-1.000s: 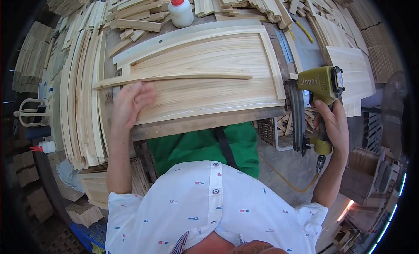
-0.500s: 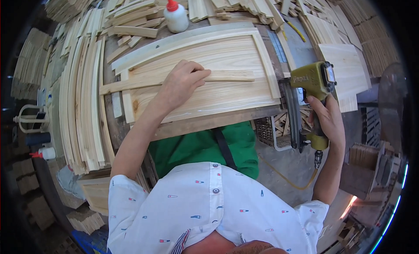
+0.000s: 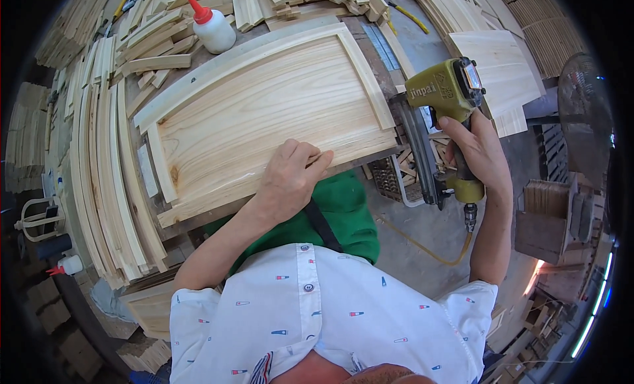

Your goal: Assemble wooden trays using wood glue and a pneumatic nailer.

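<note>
A pale wooden panel (image 3: 257, 113) lies on the workbench in front of me, with narrow wooden strips along its far edge and both ends. Along its near edge runs another wooden strip (image 3: 360, 151). My left hand (image 3: 295, 176) grips this strip near its middle, fingers closed over it and thumb alongside. On the right, my right hand (image 3: 481, 149) is wrapped round the grip of an olive-green air nail gun (image 3: 441, 90). The gun is held upright just off the panel's right end, with its long dark magazine toward the bench. A thumb lies close by the trigger.
A white glue bottle (image 3: 214, 33) with a red nozzle stands beyond the panel among loose wood offcuts (image 3: 158, 54). Long strips (image 3: 105, 166) are stacked at the left. A yellow air hose (image 3: 429, 256) hangs from the gun. Thin boards (image 3: 498, 73) lie far right.
My left hand has brought the strip from across the panel's middle to its near edge. The view has turned slightly, and the nail gun stays in my right hand.
</note>
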### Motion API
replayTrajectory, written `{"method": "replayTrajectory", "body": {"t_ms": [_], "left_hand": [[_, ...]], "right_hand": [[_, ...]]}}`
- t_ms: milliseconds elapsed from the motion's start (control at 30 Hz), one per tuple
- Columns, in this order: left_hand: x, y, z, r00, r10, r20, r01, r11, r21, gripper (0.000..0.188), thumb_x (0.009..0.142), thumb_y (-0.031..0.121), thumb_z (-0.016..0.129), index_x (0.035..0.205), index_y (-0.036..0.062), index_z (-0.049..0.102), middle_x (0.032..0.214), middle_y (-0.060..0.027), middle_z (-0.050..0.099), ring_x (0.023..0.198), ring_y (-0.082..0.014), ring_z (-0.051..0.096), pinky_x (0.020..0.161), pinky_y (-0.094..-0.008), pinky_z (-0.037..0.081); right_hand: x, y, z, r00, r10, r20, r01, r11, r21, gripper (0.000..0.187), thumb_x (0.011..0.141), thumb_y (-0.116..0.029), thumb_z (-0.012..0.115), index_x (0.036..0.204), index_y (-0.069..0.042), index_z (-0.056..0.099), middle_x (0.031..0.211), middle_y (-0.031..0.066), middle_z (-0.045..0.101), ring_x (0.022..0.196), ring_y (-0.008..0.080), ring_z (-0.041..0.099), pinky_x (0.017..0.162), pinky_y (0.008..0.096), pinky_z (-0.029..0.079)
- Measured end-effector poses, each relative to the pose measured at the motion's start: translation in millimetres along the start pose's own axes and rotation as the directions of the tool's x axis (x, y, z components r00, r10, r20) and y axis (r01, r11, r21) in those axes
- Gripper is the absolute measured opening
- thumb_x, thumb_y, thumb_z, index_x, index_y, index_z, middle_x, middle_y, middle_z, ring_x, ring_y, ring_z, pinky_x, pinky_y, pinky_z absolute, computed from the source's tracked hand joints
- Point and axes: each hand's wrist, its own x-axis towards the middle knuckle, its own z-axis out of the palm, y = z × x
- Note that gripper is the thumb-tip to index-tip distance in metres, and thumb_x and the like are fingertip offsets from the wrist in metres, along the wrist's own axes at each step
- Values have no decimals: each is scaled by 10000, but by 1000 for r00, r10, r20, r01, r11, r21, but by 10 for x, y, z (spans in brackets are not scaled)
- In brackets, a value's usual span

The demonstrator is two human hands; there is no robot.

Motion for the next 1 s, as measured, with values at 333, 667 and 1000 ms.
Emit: {"method": "replayTrajectory", "body": {"t_ms": [333, 667, 1000], "left_hand": [[50, 38, 163, 994, -90, -65, 88, 996, -26, 323, 717, 69, 734, 1033, 19, 689, 906, -68, 558, 861, -240, 502, 775, -357, 431], [43, 57, 183, 982, -163, -96, 157, 986, -59, 313, 721, 74, 735, 1029, 32, 700, 913, -58, 562, 868, -239, 489, 782, -355, 434], [29, 41, 190, 981, -169, -95, 161, 984, -81, 310, 716, 26, 722, 1025, 25, 697, 919, -76, 568, 870, -250, 506, 780, -351, 452]], "right_hand": [[-21, -19, 3, 1000, -15, 22, 14, 1000, 24, 264, 923, -221, 611, 977, 29, 545, 693, 46, 595, 549, 95, 576, 506, 261, 449], [-370, -64, -77, 994, 33, 101, -42, 995, 92, 243, 901, -174, 648, 982, 36, 556, 759, 39, 600, 577, 85, 563, 502, 240, 442], [-428, -146, -27, 984, 64, 169, -75, 996, 55, 244, 914, -163, 635, 1017, 40, 546, 786, 49, 602, 569, 85, 558, 498, 243, 443]]}}
